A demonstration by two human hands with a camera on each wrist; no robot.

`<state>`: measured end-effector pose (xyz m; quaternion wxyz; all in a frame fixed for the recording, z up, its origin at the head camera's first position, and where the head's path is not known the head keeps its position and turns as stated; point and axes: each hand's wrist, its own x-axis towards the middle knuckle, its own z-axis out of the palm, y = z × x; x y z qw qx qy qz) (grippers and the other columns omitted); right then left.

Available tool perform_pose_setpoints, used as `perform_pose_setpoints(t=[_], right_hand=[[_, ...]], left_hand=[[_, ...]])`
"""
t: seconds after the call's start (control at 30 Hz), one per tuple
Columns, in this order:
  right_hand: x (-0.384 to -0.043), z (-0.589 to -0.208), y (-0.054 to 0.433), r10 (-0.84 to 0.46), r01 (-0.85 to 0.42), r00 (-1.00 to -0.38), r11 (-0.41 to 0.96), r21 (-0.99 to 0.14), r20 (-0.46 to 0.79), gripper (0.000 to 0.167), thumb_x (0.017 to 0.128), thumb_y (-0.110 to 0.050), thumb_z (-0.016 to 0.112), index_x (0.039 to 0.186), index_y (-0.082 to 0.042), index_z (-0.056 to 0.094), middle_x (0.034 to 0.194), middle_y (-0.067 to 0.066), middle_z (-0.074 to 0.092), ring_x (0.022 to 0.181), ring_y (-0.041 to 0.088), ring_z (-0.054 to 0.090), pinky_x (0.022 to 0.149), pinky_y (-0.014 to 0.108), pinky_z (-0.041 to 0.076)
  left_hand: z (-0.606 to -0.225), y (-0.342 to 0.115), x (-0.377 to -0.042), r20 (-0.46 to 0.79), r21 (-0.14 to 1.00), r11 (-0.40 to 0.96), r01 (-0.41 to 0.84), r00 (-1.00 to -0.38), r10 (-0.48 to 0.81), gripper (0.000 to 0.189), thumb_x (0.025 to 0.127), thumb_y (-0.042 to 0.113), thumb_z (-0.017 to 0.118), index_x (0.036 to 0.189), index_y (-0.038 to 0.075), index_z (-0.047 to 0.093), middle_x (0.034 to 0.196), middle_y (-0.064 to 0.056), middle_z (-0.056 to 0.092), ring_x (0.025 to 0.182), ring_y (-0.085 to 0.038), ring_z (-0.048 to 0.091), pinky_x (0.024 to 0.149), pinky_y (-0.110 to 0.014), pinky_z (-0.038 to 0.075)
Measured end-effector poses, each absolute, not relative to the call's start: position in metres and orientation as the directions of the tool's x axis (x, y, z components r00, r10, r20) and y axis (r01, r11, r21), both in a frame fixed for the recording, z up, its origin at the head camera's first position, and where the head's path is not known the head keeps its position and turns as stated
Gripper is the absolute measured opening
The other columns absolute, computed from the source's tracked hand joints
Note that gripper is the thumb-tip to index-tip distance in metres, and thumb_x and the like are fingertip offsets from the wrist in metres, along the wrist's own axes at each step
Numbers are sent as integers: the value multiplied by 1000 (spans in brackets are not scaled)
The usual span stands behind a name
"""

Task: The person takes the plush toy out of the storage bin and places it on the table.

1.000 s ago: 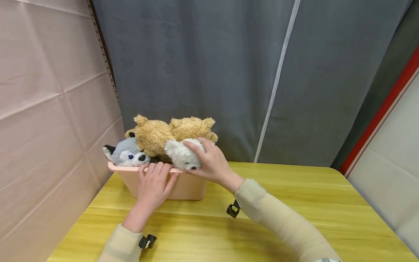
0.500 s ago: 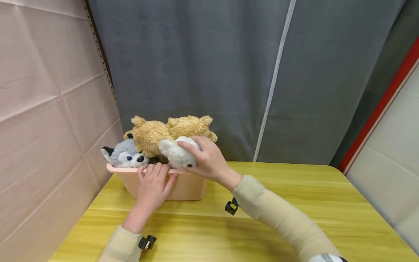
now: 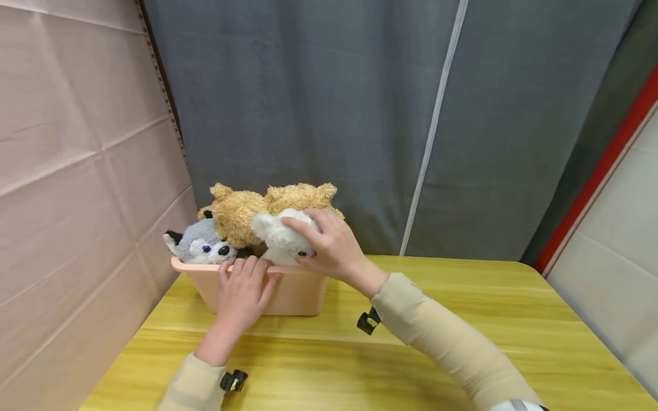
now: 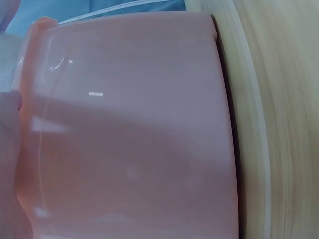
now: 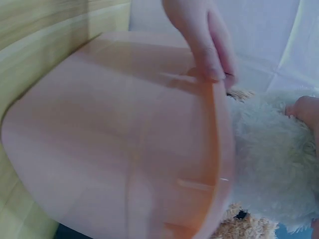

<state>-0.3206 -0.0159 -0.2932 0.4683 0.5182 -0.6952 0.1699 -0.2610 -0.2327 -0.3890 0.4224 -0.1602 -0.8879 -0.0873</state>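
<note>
While the left hand (image 3: 243, 292) grips the pink plastic tub (image 3: 298, 294) by its front rim, thumb outside, the right hand (image 3: 334, 242) is curled partway round a white plush animal (image 3: 280, 237) at the tub's mouth, head poking up. Can't see its lower half, and the left wrist cam crops most of that hand.

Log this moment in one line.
left hand: grips pink bin at rim; right hand: grips white plush; gray plush, tan plushes: in pink bin
</note>
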Motion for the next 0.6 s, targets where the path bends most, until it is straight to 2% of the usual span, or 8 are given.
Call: perform_pose_setpoints(t=[0.17,0.33,0.5,0.6], right_hand=[[-317,-277,-10,-513,-883,-16,411,229,858,69,68,-22,86,129,-14,55,113,18,57,100,31,57,84,42,49],[-307,-252,-3,-469,-885,8,408,224,883,70,68,-20,87,130,-12,54,116,21,54,103,33,55,85,44,48],[-298,-227,4,-426,-896,33,389,216,904,69,68,-17,86,129,-10,54,117,22,53,104,35,54,87,43,48],[-293,-216,10,-419,-897,23,393,204,908,68,70,-18,86,129,-9,55,118,22,53,107,34,53,88,42,48]], left_hand=[[-390,-233,-261,768,23,933,360,-604,214,52,101,54,29,101,10,55,93,-7,53,86,-29,43,93,-56,22],[-390,-233,-261,787,25,928,372,-579,211,55,101,55,27,95,7,54,89,-8,51,86,-30,42,93,-56,22],[-391,-235,-261,805,36,920,390,-557,204,53,101,53,33,99,7,58,94,-10,55,88,-32,44,93,-57,22],[-392,-236,-260,801,50,916,398,-563,201,47,99,50,39,101,7,59,94,-9,54,88,-31,44,92,-56,21]])
